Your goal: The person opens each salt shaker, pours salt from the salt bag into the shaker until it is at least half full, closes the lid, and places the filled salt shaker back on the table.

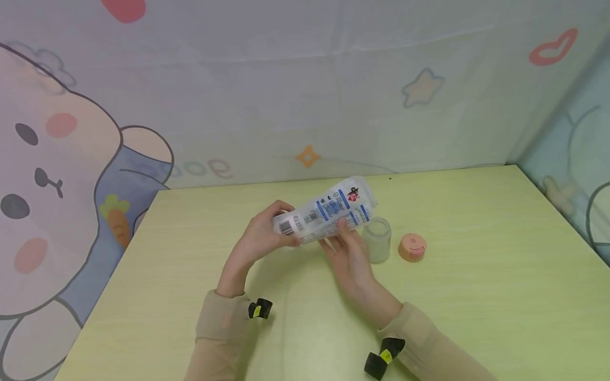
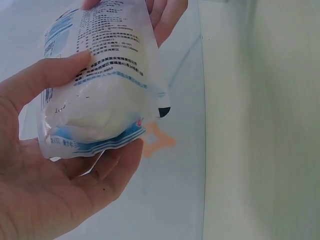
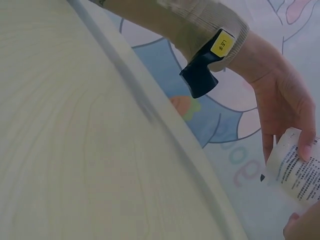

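Observation:
A white plastic packet [image 1: 324,211] with blue and black printing, a barcode and pale contents is held in the air, tilted up toward the right. My left hand [image 1: 264,230] grips its lower end, thumb on the printed face and fingers behind, as the left wrist view shows at the packet's sealed edge [image 2: 100,146]. Near the upper end, my right hand [image 1: 352,259] holds it from below, thumb on the front. Just right of that hand stands an open clear glass jar [image 1: 379,243], partly behind the packet. An orange-pink lid [image 1: 412,247] lies to the jar's right.
The pale yellow-green table [image 1: 476,291] extends on both sides of the arms. A printed cloth backdrop [image 1: 267,106] rises behind its far edge. Black camera mounts [image 1: 260,308] sit on both sleeves. A dark cable [image 1: 591,217] hangs at the far right.

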`<action>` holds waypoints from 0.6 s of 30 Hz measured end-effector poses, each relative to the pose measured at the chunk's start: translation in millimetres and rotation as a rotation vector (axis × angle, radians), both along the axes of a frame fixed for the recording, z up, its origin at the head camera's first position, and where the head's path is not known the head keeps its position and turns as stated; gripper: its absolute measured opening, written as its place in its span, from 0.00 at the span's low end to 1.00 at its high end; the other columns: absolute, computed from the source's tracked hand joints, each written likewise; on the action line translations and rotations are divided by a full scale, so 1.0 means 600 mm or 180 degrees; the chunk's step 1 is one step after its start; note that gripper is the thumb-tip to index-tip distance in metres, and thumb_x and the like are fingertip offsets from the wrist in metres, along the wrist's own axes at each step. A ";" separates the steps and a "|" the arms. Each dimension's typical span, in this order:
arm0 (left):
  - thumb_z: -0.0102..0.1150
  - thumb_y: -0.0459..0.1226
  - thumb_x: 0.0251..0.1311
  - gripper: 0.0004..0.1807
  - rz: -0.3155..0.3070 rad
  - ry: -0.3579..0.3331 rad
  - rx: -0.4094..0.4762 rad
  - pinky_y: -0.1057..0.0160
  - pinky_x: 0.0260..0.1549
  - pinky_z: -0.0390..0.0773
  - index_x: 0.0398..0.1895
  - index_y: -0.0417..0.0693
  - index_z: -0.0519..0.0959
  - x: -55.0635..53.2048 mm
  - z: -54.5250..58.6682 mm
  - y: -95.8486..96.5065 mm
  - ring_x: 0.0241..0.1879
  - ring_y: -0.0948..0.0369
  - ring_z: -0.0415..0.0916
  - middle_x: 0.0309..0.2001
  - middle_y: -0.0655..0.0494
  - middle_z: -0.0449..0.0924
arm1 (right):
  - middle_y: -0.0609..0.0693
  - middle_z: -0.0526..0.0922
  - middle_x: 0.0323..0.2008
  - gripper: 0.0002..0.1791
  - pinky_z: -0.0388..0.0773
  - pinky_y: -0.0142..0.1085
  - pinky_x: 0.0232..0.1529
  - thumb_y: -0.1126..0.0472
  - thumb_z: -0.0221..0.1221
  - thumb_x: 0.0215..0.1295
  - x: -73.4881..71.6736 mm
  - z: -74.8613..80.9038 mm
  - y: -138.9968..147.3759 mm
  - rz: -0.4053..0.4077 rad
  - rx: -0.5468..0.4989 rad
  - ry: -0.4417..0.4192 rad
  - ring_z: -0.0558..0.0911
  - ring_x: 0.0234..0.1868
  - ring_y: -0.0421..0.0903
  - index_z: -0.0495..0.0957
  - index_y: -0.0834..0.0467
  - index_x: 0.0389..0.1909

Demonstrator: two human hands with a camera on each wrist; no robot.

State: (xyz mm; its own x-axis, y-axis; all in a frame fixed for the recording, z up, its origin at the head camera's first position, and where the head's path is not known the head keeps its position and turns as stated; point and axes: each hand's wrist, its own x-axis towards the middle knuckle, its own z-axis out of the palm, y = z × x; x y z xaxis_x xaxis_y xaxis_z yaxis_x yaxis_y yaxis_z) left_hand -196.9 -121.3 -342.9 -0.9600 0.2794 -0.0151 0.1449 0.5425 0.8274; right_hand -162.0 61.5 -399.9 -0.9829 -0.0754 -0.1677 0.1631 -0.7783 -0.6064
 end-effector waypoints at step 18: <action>0.73 0.32 0.42 0.29 0.0099 0.0015 0.0409 0.62 0.36 0.78 0.51 0.54 0.75 0.003 0.000 0.006 0.44 0.54 0.75 0.49 0.51 0.78 | 0.41 0.80 0.53 0.20 0.62 0.41 0.71 0.50 0.50 0.72 0.006 0.006 0.000 -0.0058 -0.0295 -0.0008 0.74 0.62 0.42 0.65 0.48 0.62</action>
State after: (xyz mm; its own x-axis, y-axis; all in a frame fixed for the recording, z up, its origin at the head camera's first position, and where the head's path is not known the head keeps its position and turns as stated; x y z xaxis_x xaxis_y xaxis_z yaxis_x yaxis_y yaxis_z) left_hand -195.1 -117.9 -343.1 -0.9682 0.2490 0.0233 0.1336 0.4365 0.8897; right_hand -158.5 61.8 -396.3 -0.9839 -0.0729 -0.1635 0.1500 -0.8338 -0.5313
